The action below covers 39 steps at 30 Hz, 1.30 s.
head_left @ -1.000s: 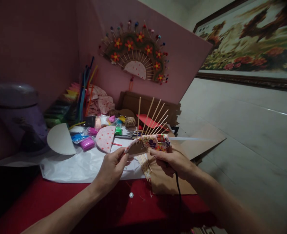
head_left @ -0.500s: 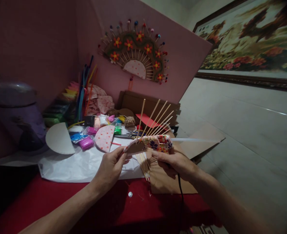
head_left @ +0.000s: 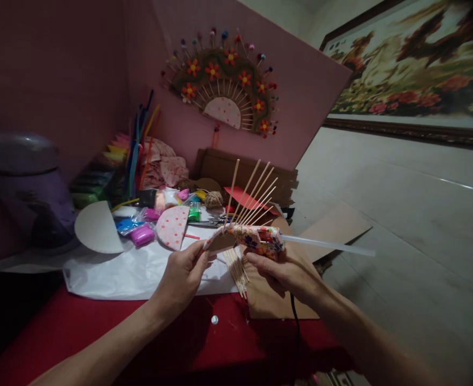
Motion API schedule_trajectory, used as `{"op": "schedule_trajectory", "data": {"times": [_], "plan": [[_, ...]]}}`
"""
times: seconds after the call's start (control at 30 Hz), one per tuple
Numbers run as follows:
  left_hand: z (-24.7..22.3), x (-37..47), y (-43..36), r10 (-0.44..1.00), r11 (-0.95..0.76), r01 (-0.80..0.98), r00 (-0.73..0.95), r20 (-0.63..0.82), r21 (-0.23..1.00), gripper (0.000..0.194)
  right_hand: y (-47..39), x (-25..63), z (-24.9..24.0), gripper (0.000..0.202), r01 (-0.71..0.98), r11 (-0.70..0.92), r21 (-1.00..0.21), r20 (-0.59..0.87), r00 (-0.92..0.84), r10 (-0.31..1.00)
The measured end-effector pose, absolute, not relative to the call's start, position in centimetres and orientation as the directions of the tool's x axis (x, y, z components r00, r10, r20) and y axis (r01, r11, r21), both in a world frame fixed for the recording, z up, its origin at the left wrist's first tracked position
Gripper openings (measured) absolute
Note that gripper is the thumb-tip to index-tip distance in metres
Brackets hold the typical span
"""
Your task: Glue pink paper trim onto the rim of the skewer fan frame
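At the frame's centre, the left hand (head_left: 182, 273) pinches a curved brown cardboard piece (head_left: 221, 242) fanned with thin wooden sticks (head_left: 245, 201). The right hand (head_left: 278, 268) grips a flower-patterned glue gun (head_left: 266, 236). Best keep the cardboard steady and fingertips off fresh glue. Loose sticks (head_left: 235, 271) lie below.

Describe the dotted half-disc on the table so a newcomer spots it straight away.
Start at the big pink board bearing the flowered fan, then drop to the white sheet below. Just right of the magenta packet is the half-disc. It is pale pink with red dots, while the plain one farther left has none.
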State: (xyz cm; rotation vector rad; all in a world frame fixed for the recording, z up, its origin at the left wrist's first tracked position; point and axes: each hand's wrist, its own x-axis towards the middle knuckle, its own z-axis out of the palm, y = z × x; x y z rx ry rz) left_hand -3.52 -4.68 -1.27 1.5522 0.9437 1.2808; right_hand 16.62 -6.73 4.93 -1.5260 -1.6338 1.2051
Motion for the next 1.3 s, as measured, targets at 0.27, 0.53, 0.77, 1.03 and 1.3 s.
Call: {"op": "schedule_trajectory", "data": {"times": [0.27, 0.53, 0.77, 1.03, 1.3], "plan": [[-1.3, -3.6, -4.9, 0.909, -0.413, 0.155, 0.134, 0.395, 0.897, 0.022, -6.8, 16.6, 5.5, 0.036, 0.428, -0.004, -0.904, -0.085, -0.172, 0.981], [-1.2, -3.6, -5.1, 0.886, -0.462, 0.202, 0.138, 0.442, 0.864, 0.021, -7.0, 16.8, 5.1, 0.037, 0.459, -0.048, -0.887, -0.131, -0.151, 0.980], [-0.6, -3.4, -5.0, 0.956, -0.211, -0.129, 0.179, 0.232, 0.969, 0.023, -7.1, 16.1, 5.3, 0.034, 0.470, -0.034, -0.882, -0.132, -0.176, 0.975], [-0.6, -3.5, -4.8, 0.968, -0.121, -0.168, 0.200, 0.154, 0.978, 0.021, -6.8, 14.8, 5.4, 0.033, 0.513, -0.018, -0.858, -0.131, -0.185, 0.974], [-0.3, -3.6, -4.9, 0.976, -0.036, -0.228, 0.200, 0.083, 0.973, 0.019, -6.4, 14.5, 4.9, 0.035, 0.506, -0.025, -0.862, -0.137, -0.185, 0.973]]}}
